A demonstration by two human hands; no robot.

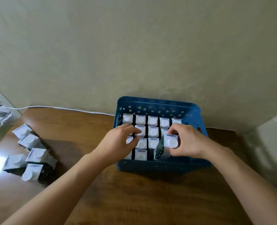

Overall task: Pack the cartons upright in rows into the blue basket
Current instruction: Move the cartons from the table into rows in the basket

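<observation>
Fingers of right hand point(187, 142) curl round a carton point(169, 146), pinching its white top; it sits tilted in the lower-right part of the blue basket point(163, 166), not yet down among the others. Left hand point(119, 143) has fingers bent over the packed cartons point(152, 126) at the basket's left side, tips touching their tops; can't tell if it grips one.

Packed ones stand upright in rows, w/ the far row tight against the back wall. Open room shows only around the tilted carton, lower right of the basket, next to the right wall (near wall just below it).

Loose cartons point(32, 153) lie in a heap at mid-left of frame, well apart from the basket. Brown wooden table point(134, 200) carries it all; basket's far rim sits close to a beige wall point(134, 46). White cable point(66, 108) runs along the table's back edge from upper left toward the basket.
</observation>
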